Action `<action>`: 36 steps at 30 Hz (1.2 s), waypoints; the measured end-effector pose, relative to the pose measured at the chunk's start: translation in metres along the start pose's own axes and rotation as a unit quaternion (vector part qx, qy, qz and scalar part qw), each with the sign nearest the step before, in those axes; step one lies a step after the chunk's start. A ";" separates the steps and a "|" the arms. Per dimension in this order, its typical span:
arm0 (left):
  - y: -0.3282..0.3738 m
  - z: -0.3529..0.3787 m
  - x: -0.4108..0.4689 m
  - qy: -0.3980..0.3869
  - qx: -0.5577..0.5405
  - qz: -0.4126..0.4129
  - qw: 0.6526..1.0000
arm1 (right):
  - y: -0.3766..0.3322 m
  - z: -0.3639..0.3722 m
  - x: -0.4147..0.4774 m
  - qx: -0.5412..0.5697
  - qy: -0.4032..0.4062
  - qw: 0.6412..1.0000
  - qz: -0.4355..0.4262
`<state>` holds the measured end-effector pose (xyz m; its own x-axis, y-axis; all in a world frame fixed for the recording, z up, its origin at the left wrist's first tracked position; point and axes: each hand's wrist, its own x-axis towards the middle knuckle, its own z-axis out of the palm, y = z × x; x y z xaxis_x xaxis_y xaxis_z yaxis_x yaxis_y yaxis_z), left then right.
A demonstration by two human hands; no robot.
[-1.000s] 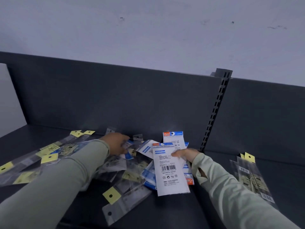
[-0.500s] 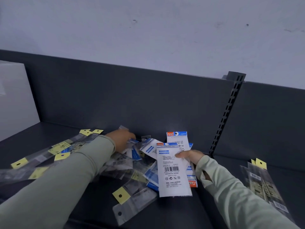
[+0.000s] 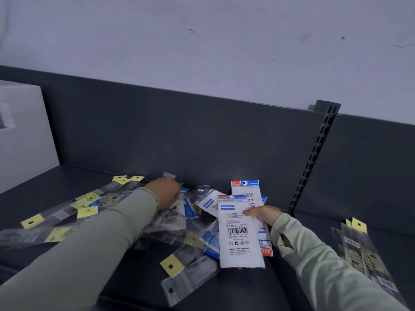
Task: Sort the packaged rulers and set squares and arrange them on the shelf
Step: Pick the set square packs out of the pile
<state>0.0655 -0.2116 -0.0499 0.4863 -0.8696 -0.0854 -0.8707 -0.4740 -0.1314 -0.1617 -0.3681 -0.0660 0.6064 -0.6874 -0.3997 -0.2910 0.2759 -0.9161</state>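
The fingers of the left grip [image 3: 165, 194] are hidden in the packet pile [image 3: 175, 223]. The right grip [image 3: 263, 215] fingers lie behind the white packets [image 3: 240, 232]. The left edge crops the white box [image 3: 22, 135].

Dark grey shelf deck [image 3: 235, 292]: painted metal, matt and smooth. Clear long plastic sleeves [image 3: 190, 281]: glossy film, fitted with yellow matt paper header tags [image 3: 171, 265]. White rectangular printed packs [image 3: 240, 239]: smooth plastic film with a slight sheen. Pale green garment sleeves [image 3: 89, 254]: soft matt cloth. White wall [image 3: 202, 41]: matt, scuffed.
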 end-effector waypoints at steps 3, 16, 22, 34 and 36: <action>-0.002 0.005 0.004 0.040 0.014 0.014 0.999 | -0.001 0.001 0.000 0.001 0.002 1.000 -0.004; 0.023 -0.003 -0.014 -0.056 0.063 -0.094 0.992 | 0.005 -0.004 0.004 0.005 0.006 1.000 -0.005; 0.026 -0.028 -0.013 -0.161 -0.033 -0.080 0.983 | 0.004 0.002 0.002 0.002 0.000 1.000 -0.006; 0.035 -0.031 -0.020 -0.156 0.049 -0.016 0.986 | 0.001 0.003 -0.006 0.019 0.000 1.000 -0.014; 0.037 -0.025 -0.022 -0.115 0.076 0.004 0.990 | 0.001 0.005 -0.008 0.020 0.001 1.000 -0.018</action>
<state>0.0209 -0.2132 -0.0283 0.4984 -0.8106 -0.3075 -0.8620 -0.4256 -0.2753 -0.1632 -0.3594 -0.0638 0.6144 -0.6986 -0.3666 -0.2392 0.2778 -0.9304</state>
